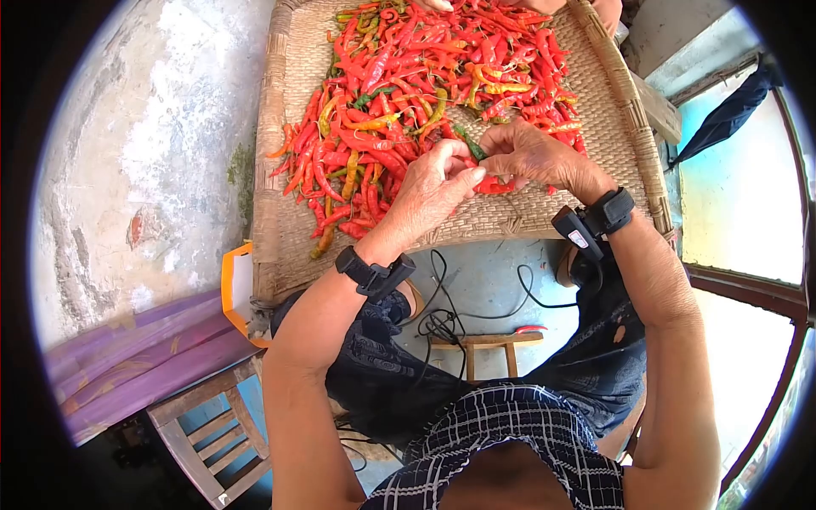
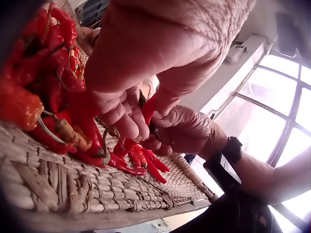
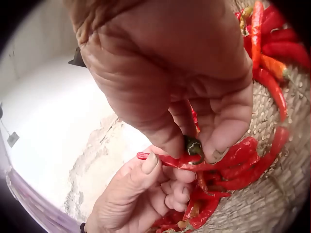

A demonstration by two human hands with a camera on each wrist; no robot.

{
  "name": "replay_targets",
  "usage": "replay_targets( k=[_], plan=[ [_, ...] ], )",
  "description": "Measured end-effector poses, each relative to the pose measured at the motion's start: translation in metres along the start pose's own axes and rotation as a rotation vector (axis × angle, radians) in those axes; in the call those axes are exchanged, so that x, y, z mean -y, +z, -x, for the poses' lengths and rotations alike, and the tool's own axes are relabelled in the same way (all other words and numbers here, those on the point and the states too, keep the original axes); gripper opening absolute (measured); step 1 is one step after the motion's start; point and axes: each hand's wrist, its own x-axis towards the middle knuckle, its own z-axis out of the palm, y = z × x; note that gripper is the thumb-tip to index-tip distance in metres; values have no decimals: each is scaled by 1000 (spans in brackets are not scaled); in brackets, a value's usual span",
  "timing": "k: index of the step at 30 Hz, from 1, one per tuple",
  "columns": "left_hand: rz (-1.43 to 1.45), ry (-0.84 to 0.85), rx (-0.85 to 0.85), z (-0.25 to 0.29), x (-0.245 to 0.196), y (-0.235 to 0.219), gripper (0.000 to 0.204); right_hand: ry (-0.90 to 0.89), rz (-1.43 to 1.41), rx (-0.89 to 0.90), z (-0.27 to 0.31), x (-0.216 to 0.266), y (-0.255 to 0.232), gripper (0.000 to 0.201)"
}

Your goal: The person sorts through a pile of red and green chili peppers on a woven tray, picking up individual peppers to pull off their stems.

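Observation:
Above the near part of a woven tray (image 1: 476, 223), both hands work close together. The left hand (image 1: 433, 189) pinches the narrow end of a red chili pepper (image 3: 214, 162) between thumb and fingers, as the right wrist view shows. A dark green chili pepper (image 3: 193, 145) with a curled stem is pinched by the right hand (image 1: 537, 160), its stem end lying across the red one. Curled right fingers hide the rest of the green chili there. A large heap of chili peppers (image 1: 374, 140), mostly red with some yellow and green, spreads around the hands.
Another person's hand (image 1: 435, 4) reaches in at the tray's far edge. Black cables (image 1: 442, 323) and a small wooden stool (image 1: 489, 340) are below, between the wearer's legs. A slatted wooden chair (image 1: 212, 442) stands at left, a window (image 1: 739, 187) at right.

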Motion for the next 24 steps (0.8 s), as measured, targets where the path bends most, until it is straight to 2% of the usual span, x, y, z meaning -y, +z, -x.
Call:
replay_targets(
  k=[2,5,8,11,13,14,16,17,19,20,22,23,24],
  plan=[
    [50,-30,-4,-1,5,-2,37,-5,8,5,-1,-2,0,15],
    [33,-23,-29,-4,10,-4,33,-37,-15,102,-2,-3,-1,17],
    [52,21,-23,-3,6,-5,28,-14,24,159,2,6,-5,17],
    [-2,-27,-18,-1,3,-5,22,-46,157,198,6,10,-20,16],
    [-18,16,-11,-2,6,-3,17,-165,129,34,8,7,-32,19],
    [-17,16,-10,-2,7,-3,17,-165,129,34,9,7,-39,19],
    [-132,71,-14,-3,10,-5,14,-235,101,-237,11,8,-52,26],
    [-132,71,-12,-3,12,-4,14,-234,100,-239,7,6,-57,26],
    [-190,121,-47,-4,15,-2,15,-408,-596,-628,0,5,-61,30],
    [-189,122,-48,-4,16,-1,15,-408,-595,-628,2,6,-58,30],
    [-301,237,-30,-1,14,3,19,-264,95,-774,6,6,-49,35],
    [-302,237,-28,0,13,4,19,-315,323,-574,2,-3,-46,35],
    [-354,220,16,2,11,4,23,-314,322,-574,-1,-14,-40,35]
  ],
)
